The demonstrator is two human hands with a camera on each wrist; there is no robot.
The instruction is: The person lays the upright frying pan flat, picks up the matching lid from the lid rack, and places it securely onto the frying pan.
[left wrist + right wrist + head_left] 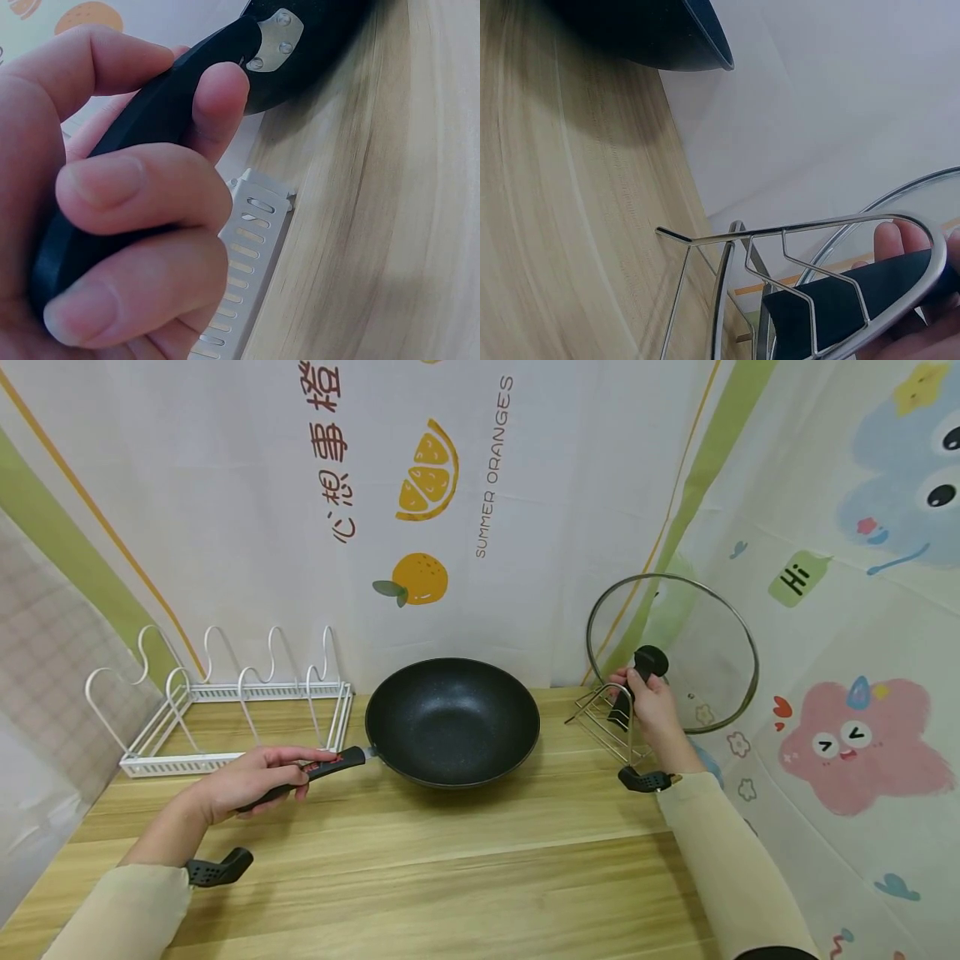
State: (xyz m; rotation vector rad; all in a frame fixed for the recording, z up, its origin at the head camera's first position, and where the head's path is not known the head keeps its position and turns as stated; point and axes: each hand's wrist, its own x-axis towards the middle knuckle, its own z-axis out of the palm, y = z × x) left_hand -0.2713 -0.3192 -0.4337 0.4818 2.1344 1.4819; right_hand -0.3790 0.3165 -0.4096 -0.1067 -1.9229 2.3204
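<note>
A black wok [450, 722] sits on the wooden table, its long handle [341, 763] pointing left. My left hand [251, 779] grips that handle; in the left wrist view the fingers curl round it, behind the riveted metal bracket [279, 41]. At the right, a round glass lid [720, 647] with a metal rim stands upright, facing me. My right hand [654, 700] holds the lid's black handle [651, 660]. A small metal wire stand [611, 739] is right there, its loop crossing in front of the black handle [817, 307] in the right wrist view.
On the left stands a white rack [180, 766] with several curved wire dividers, close behind my left hand. A printed cloth [540, 610] hangs along the back, and another decorated sheet [825, 635] on the right. The wooden table [465, 877] stretches in front of the wok.
</note>
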